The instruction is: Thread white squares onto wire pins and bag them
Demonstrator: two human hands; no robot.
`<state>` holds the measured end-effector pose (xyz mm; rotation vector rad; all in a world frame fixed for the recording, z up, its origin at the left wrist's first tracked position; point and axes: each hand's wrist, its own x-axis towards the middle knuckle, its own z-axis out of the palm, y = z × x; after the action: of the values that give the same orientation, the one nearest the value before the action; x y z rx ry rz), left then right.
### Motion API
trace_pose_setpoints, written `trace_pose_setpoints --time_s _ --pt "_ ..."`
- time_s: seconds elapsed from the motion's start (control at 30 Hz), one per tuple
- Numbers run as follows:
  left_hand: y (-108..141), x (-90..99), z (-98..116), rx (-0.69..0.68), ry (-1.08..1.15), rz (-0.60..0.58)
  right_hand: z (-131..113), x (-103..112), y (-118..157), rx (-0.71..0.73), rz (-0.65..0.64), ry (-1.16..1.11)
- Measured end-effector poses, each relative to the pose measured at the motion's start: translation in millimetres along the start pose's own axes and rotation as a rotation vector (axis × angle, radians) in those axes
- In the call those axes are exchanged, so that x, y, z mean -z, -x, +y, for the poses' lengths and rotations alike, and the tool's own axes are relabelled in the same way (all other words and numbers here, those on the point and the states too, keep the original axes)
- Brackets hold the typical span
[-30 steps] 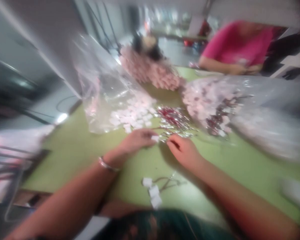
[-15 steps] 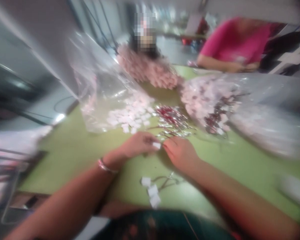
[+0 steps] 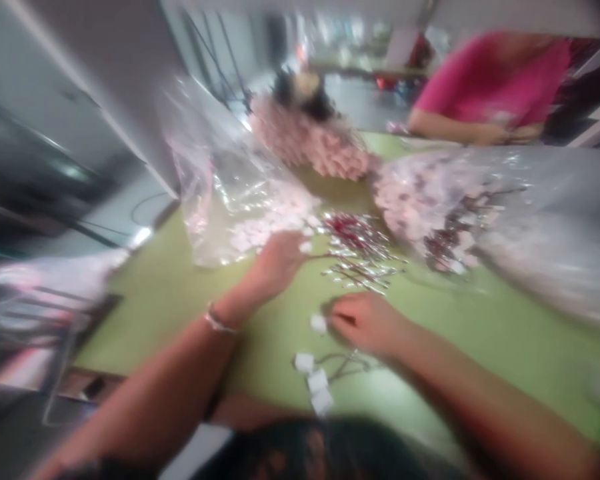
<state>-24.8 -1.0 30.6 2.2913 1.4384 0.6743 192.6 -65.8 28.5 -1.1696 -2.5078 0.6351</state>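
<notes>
My left hand (image 3: 280, 261) reaches over the near edge of a heap of small white square pieces (image 3: 250, 233). Its fingers are blurred, and a white piece shows by the fingertips. Lower and to the right, my right hand (image 3: 363, 321) is closed in a pinch at the tabletop. A single white square piece (image 3: 319, 323) shows at its fingertips, seemingly in the pinch. Beyond my hands lies a pile of dark red cords with shiny silvery ends (image 3: 353, 237). Nearer me, several white pieces with dark cords (image 3: 317, 381) lie together.
A clear plastic bag (image 3: 215, 180) stands open behind the white heap. At the right, another bag (image 3: 420, 193) holds pinkish-white pieces. A pink ruffled bundle (image 3: 320, 143) sits at the back of the green table (image 3: 150, 300). Across it, a person in a pink top (image 3: 500, 87) works with both hands.
My hands have separated. The left moved up to the white heap; the right moved slightly down toward me, a white piece now at its fingertips. The camera view shifted a little.
</notes>
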Motion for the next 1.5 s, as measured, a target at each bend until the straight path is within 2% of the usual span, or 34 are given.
trace_pose_setpoints --time_s 0.07,0.13,0.2,0.27,0.37,0.6,0.73,0.87,1.03,1.1,1.17,1.27,1.37,1.43,1.5 --pt "-2.8 -12.0 -8.6 -0.094 -0.171 -0.019 5.7 4.8 -2.5 -0.031 0.096 0.015" --pt "-3.7 -22.3 -14.1 -0.137 -0.273 -0.059 17.1 10.8 -7.6 -0.177 0.269 0.120" --pt "-3.1 -26.9 -16.3 -0.120 -0.327 -0.056 30.1 15.5 -13.8 -0.317 0.359 0.265" --pt "-2.0 -26.5 -17.1 -0.083 -0.347 -0.044 39.1 17.1 -19.2 -0.397 0.325 0.384" --pt "-0.1 -22.5 -20.6 -0.057 -0.341 -0.037 41.5 14.3 -22.9 -0.410 0.227 0.471" --pt "6.0 -16.3 -36.4 -0.039 -0.285 -0.050 41.2 12.3 -13.2 -0.283 0.172 0.453" --pt "8.3 -12.8 -31.5 0.018 -0.201 -0.061 43.5 19.3 -8.9 -0.194 0.166 0.404" --pt "5.9 -3.3 -17.1 0.094 -0.030 -0.011 31.2 30.8 -15.3 -0.189 0.230 0.298" --pt "3.5 8.2 -9.4 0.278 0.413 0.089 9.2 35.2 -47.8 -0.074 0.017 0.400" --pt "4.7 7.1 -11.5 0.342 0.591 0.060 8.8 28.3 -61.0 -0.027 -0.036 0.448" --pt "6.0 4.1 -13.4 0.409 0.740 0.012 15.2 18.4 -69.5 -0.014 -0.033 0.450" --pt "6.6 1.2 -12.0 0.503 0.952 -0.031 31.9 8.2 -73.8 0.023 0.039 0.373" --pt "5.7 2.6 -7.8 0.569 1.184 -0.028 43.3 11.6 -73.0 0.088 0.177 0.224" --pt "5.3 4.5 -5.6 0.582 1.313 -0.010 42.2 19.1 -70.7 0.073 0.289 0.134" --pt "5.2 6.1 -3.9 0.589 1.386 0.007 34.1 26.5 -66.5 -0.002 0.343 0.085"
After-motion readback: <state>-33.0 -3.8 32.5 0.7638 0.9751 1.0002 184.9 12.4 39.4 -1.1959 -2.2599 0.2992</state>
